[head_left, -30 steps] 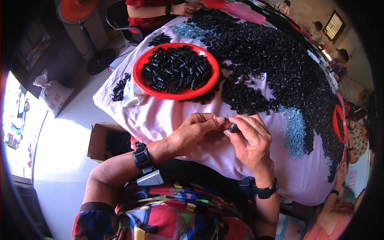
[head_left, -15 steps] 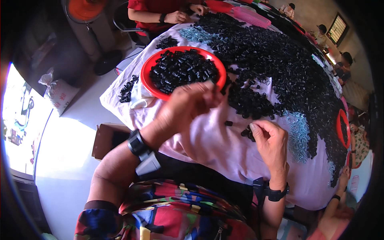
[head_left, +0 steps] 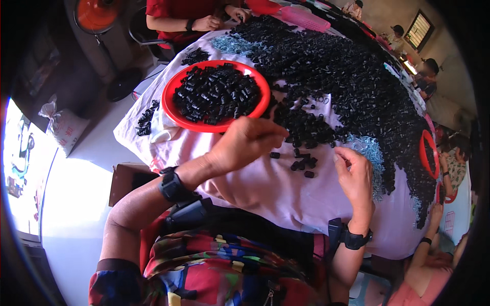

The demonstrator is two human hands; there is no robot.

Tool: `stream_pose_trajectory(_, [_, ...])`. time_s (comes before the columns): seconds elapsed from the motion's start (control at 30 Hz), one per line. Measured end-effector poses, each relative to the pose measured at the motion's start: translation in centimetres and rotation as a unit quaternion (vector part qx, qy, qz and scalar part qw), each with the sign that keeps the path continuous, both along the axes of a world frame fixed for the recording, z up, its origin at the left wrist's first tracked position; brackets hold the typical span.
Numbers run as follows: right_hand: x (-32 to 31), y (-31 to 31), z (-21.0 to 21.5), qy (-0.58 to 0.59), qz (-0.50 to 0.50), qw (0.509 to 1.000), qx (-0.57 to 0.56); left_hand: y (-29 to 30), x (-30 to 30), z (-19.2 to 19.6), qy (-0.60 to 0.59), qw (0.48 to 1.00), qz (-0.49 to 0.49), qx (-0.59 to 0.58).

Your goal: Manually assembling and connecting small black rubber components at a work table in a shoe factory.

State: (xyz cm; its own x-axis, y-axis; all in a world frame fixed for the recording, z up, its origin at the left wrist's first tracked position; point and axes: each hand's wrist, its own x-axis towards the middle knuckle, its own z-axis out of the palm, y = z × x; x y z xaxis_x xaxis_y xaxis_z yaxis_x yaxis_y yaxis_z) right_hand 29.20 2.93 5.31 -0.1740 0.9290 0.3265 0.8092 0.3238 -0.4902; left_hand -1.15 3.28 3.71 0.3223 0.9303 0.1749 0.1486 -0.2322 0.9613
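My left hand [head_left: 247, 144] hovers over the cloth just in front of the red basin [head_left: 176, 118], its fingers pressed together. What they hold, if anything, is too small to make out. In the basin lies a heap of small black plastic pieces [head_left: 217, 94]. My right hand [head_left: 356, 176] is at the near edge of the large spread of black pieces, thumb and forefinger slightly apart, with nothing visible between them. Between my hands lies a small cluster of loose black pieces [head_left: 304, 162]. Thin silvery-blue metal parts [head_left: 371, 160] lie beside my right hand.
A pink cloth [head_left: 245, 188] covers the table. Black pieces [head_left: 337, 71] spread over much of it, with more metal parts [head_left: 237, 45] at the back. A co-worker's hands [head_left: 209, 23] work at the far left. An open cardboard box [head_left: 124, 183] stands left of the table; another red basin [head_left: 424, 153] is at right.
My right hand has drawn away to the right from the small cluster, uncovering its pieces, and its fingers have loosened. My left hand has come nearer me, off the basin's rim. The view has shifted slightly.
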Motion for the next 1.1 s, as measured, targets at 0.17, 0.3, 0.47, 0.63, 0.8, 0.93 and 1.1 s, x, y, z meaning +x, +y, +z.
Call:
stream_pose_trajectory(0.17, [0.6,0.3,-0.4,-0.1,0.013,0.993,-0.069,0.8,4.4,-3.9,0.369,0.842,-0.008,0.393])
stream_pose_trajectory(0.3, [2.0,0.2,-0.2,-0.046,0.004,0.999,0.008,-1.3,5.5,-2.5,0.298,0.902,-0.057,0.308])
stream_pose_trajectory(0.47, [5.2,0.0,0.4,-0.091,-0.121,0.988,-0.033,-0.9,1.5,-3.2,0.263,0.925,-0.042,0.272])
stream_pose_trajectory(0.63, [5.0,0.0,0.5,-0.051,-0.094,0.991,-0.074,-1.4,0.7,-1.8,0.264,0.933,-0.027,0.242])
stream_pose_trajectory(0.8, [4.5,-0.9,0.9,-0.091,-0.068,0.991,-0.065,-1.8,-0.1,-2.3,0.263,0.938,0.017,0.227])
stream_pose_trajectory(0.93, [4.4,-0.6,0.6,-0.089,-0.044,0.986,-0.136,-1.8,0.3,-3.2,0.274,0.924,0.035,0.263])
stream_pose_trajectory(1.1, [1.7,-0.7,1.0,-0.062,-0.027,0.995,-0.076,-2.0,0.7,-2.3,0.145,0.978,0.008,0.149])
